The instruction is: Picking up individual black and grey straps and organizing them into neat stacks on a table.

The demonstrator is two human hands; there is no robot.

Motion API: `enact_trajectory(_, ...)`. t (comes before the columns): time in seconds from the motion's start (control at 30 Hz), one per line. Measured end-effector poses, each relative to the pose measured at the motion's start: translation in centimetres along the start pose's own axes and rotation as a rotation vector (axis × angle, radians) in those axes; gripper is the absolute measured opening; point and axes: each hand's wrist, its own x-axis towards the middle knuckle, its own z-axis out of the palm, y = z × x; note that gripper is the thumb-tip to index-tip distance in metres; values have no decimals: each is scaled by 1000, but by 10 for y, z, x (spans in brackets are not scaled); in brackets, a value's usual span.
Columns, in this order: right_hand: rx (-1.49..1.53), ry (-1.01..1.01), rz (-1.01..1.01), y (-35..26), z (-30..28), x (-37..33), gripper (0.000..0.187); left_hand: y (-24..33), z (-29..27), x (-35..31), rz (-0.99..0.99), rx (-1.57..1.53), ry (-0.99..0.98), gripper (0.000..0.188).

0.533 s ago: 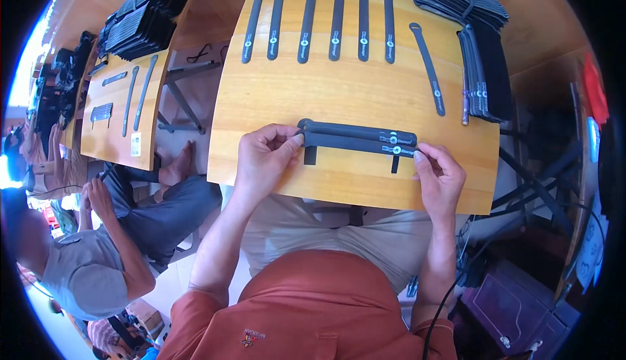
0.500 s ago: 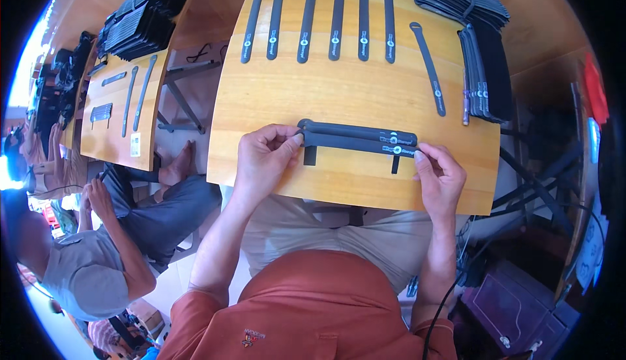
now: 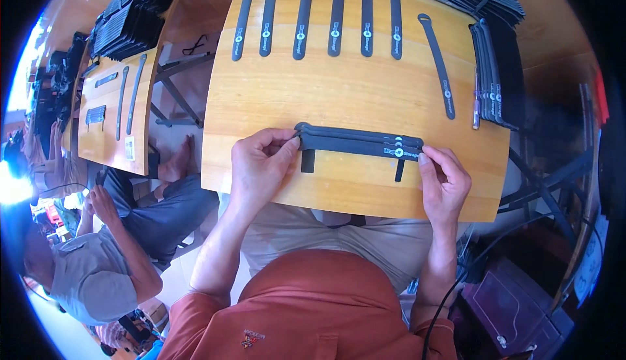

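Note:
Near the front of the wooden table, several dark grey looped straps [image 3: 355, 145] lie one over another in a slightly staggered stack running left to right. My left hand [image 3: 262, 164] pinches the looped end of the nearest strap. My right hand [image 3: 445, 180] has its thumb and forefinger closed on that strap's rounded right end. Two short black strips stick out toward me from under the stack: a wider one [image 3: 308, 162] near my left hand and a narrower one [image 3: 399, 171] near my right hand. How the strips meet the straps is hidden.
Several similar straps stand in a row, one of them in the middle [image 3: 336, 14], along the table's far side. A single strap [image 3: 438, 66] lies tilted at right, beside a pen [image 3: 476, 102] and strap bundles [image 3: 492, 73]. A person [image 3: 98, 262] sits at left by another table [image 3: 149, 99].
The nearest strap has shifted away from me, closer over the others, so less of the strap behind it shows. Both hands still grip its ends. The view has shifted slightly.

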Motion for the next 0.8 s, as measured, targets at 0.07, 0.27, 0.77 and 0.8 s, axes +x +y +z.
enact_trajectory(0.07,-19,-3,0,0,-1,1,12,2,1,0,-11,8,6,15)
enact_trajectory(0.27,-50,52,-93,0,4,2,10,4,1,0,-53,21,24,13)
enact_trajectory(0.77,-105,54,-106,1,5,2,10,6,2,-1,-37,6,41,13)
enact_trajectory(0.8,-99,51,-105,2,5,2,10,6,2,-1,-40,10,46,13)
